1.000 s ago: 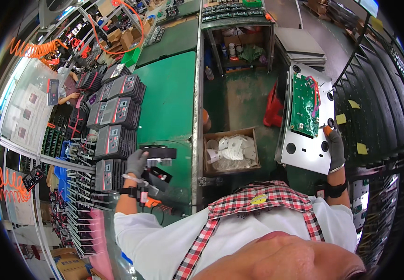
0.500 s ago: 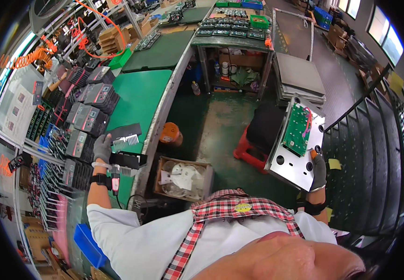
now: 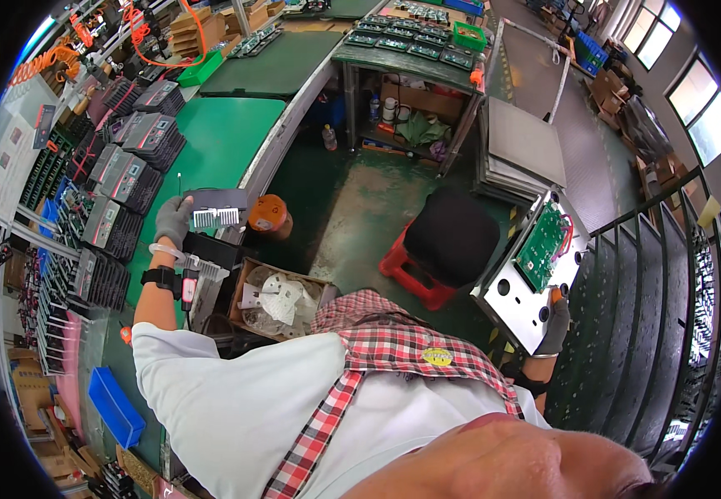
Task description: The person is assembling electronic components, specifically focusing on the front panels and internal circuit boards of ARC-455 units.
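Note:
My left hand (image 3: 174, 221), in a grey glove, is over the green bench at the left. Its fingers close on the edge of a dark panel with a silver finned heat sink (image 3: 215, 218). Below it, beside my wrist, a second finned heat sink (image 3: 200, 267) shows with a dark part. At the right, my gloved right hand (image 3: 555, 326) grips the lower corner of a tilted silver metal plate (image 3: 517, 309), its orange-tipped thumb on top and the other fingers mostly hidden. A green circuit board (image 3: 542, 247) with red wires lies on that plate.
Stacks of dark-cased units (image 3: 126, 179) line the green bench (image 3: 215, 137). A cardboard box (image 3: 320, 293) with white scraps, an orange-lidded bin (image 3: 270, 214) and a red stool (image 3: 417, 283) with a black seat stand in front of me. A dark slotted rack (image 3: 635, 333) stands at the right.
The view has turned right and my body has shifted. My left hand has moved away from me with the dark heat-sink panel. My right hand still holds the metal plate.

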`<state>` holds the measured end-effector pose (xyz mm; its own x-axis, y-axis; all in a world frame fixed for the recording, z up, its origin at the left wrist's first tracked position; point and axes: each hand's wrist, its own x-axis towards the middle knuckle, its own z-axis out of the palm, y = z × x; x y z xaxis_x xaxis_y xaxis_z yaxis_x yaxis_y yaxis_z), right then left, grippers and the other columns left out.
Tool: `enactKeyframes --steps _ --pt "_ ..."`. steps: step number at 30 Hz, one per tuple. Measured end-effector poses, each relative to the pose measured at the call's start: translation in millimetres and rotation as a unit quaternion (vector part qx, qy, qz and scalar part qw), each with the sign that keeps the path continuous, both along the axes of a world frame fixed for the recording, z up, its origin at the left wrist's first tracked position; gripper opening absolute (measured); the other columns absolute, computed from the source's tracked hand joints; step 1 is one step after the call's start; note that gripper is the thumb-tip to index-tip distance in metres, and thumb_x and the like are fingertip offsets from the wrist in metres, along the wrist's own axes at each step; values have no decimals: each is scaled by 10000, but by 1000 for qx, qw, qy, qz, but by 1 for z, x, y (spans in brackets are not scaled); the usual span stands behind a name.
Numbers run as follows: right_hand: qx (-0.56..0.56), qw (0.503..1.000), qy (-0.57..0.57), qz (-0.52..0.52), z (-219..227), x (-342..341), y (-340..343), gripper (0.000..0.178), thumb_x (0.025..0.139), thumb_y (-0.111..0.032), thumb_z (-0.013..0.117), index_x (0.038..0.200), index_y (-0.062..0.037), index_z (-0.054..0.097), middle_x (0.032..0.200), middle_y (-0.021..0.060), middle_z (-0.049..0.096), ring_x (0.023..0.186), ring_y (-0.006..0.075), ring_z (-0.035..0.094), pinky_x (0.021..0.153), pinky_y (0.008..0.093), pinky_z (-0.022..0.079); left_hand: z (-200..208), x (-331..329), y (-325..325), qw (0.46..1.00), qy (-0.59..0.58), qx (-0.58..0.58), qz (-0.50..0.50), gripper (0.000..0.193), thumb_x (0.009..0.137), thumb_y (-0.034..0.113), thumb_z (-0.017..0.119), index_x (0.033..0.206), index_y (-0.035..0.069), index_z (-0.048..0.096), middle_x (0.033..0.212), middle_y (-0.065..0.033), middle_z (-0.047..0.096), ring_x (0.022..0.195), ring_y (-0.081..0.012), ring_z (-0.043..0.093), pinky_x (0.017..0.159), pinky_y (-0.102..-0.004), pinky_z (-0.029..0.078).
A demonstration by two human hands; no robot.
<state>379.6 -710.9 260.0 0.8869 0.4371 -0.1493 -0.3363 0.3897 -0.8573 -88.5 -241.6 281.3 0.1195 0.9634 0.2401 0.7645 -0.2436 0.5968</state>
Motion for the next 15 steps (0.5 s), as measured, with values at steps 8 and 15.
enactKeyframes --steps 8,15 --pt "-14 1000 3 12 -23 49 47 345 797 -188 463 1097 -19 458 940 90 556 790 192 580 692 309 495 -27 24 83 998 9 -59 7 377 789 340 526 817 -34 567 714 -174 564 655 -278 535 611 -349 398" --pt "-58 996 -62 17 -26 87 197 349 816 -205 442 1104 -9 449 952 92 555 814 203 577 716 313 489 -78 53 201 992 16 -122 -4 377 794 353 506 829 -15 579 763 -203 574 720 -336 553 652 -382 414"
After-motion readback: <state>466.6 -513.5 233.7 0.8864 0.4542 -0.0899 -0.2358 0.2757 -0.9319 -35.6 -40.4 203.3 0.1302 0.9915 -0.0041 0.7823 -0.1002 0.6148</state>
